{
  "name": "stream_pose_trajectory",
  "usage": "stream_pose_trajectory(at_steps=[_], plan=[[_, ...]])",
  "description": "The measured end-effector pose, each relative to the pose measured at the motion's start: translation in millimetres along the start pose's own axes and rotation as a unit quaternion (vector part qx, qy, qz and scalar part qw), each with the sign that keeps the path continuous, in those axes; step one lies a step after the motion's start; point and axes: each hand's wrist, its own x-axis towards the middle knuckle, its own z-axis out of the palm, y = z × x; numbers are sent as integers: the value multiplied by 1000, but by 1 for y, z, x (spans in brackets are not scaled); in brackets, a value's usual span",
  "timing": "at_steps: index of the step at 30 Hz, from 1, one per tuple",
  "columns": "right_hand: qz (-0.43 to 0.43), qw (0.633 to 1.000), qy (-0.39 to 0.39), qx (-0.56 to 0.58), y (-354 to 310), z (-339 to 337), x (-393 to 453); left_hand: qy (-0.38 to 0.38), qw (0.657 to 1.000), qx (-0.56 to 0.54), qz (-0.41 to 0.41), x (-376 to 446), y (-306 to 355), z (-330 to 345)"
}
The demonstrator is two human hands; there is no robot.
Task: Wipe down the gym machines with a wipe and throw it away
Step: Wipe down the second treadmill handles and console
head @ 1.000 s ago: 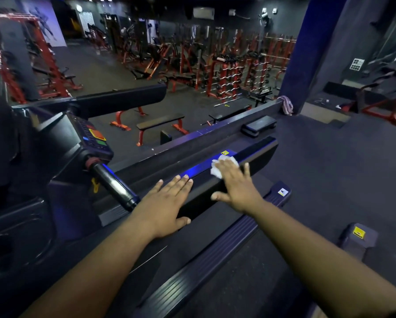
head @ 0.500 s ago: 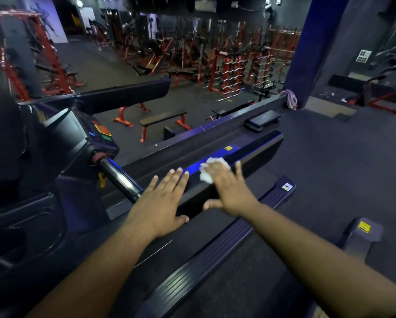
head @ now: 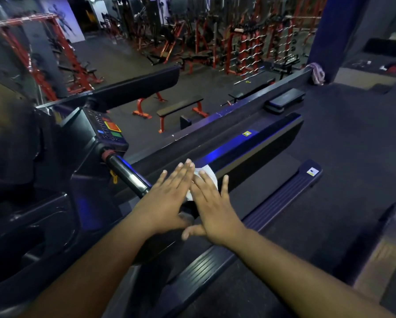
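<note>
Wipe under flat right hand on treadmill rail; left hand flat beside.

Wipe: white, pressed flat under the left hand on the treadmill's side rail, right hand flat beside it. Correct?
Not quite. The head view shows the wipe under the right hand, not the left. The left hand lies flat beside it on the treadmill's side rail. The rest stands.

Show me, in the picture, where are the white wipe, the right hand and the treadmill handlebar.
white wipe [head: 209, 174]: head view, top edge past the fingertips.
right hand [head: 212, 208]: head view, back of the hand.
treadmill handlebar [head: 125, 173]: head view, middle of the black grip.
</note>
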Motion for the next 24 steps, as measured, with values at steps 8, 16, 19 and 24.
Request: stream_pose_trajectory(at_steps=[8,16,19,24], plan=[[183,981,15,-60,82,-57,32,-6,999,-41,5,-15,-6,-9],[74,997,23,26,-71,15,0,-3,999,0,-36,-51,-21,-9],[42,999,12,-31,-62,15,-1,-5,999,-8,-34,-58,-23,-11],[223,974,26,-18,5,-31,16,-3,1000,-5,-25,-60,-22,-13]])
